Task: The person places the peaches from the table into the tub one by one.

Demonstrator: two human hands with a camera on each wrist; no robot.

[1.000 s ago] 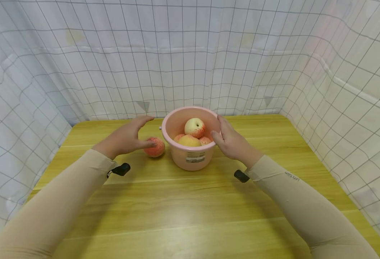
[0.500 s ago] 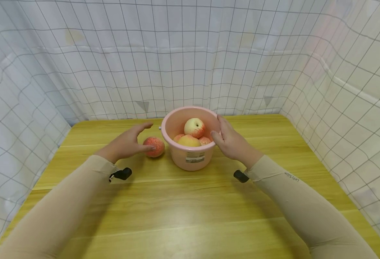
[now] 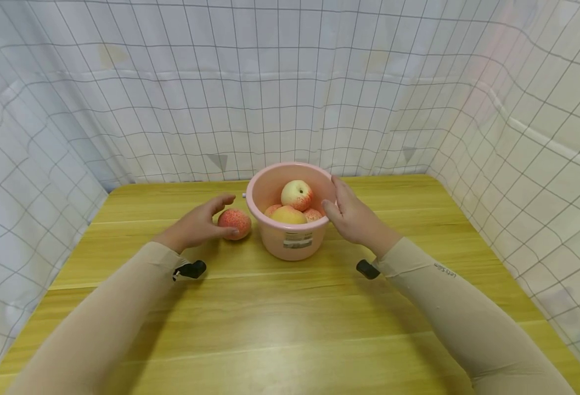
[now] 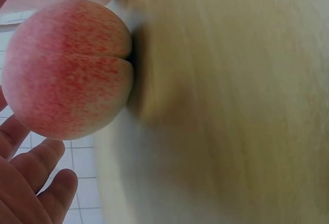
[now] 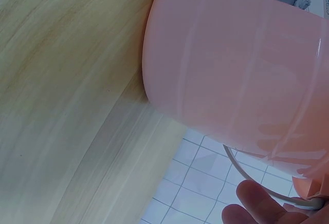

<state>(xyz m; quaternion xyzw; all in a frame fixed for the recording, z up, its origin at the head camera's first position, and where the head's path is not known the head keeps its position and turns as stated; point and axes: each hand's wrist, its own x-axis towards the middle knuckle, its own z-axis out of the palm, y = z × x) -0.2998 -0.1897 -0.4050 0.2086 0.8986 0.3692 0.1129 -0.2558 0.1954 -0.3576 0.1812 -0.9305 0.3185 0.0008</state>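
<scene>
Backdrop: white gridded sheeting (image 3: 290,82) walls off 3 sides of my view, the back, left and right.
Table (image 3: 290,318): I see wood grain running left to right; the near half is bare, and open board lies on both sides of the bucket out to the left and right edges.
Pink bucket (image 3: 292,230): it stands upright near the table's back middle, mouth up, label facing me; 4 peaches show inside, 1 riding highest.
Wire handle (image 5: 257,180): in the right wrist view I see it hanging down the bucket's outer wall.
Right hand (image 3: 351,216): its fingers curl round the bucket's right rim and I read the thumb as on the rim too, so it is grasping the bucket.
Left hand (image 3: 198,225): fingers loosely spread around the loose peach's left side, thumb tip touching its front; I cannot tell if the fingers press it.
Loose peach (image 3: 234,223): it sits on the table just left of the bucket; round, no clear long axis, its crease facing the table in the left wrist view.
</scene>
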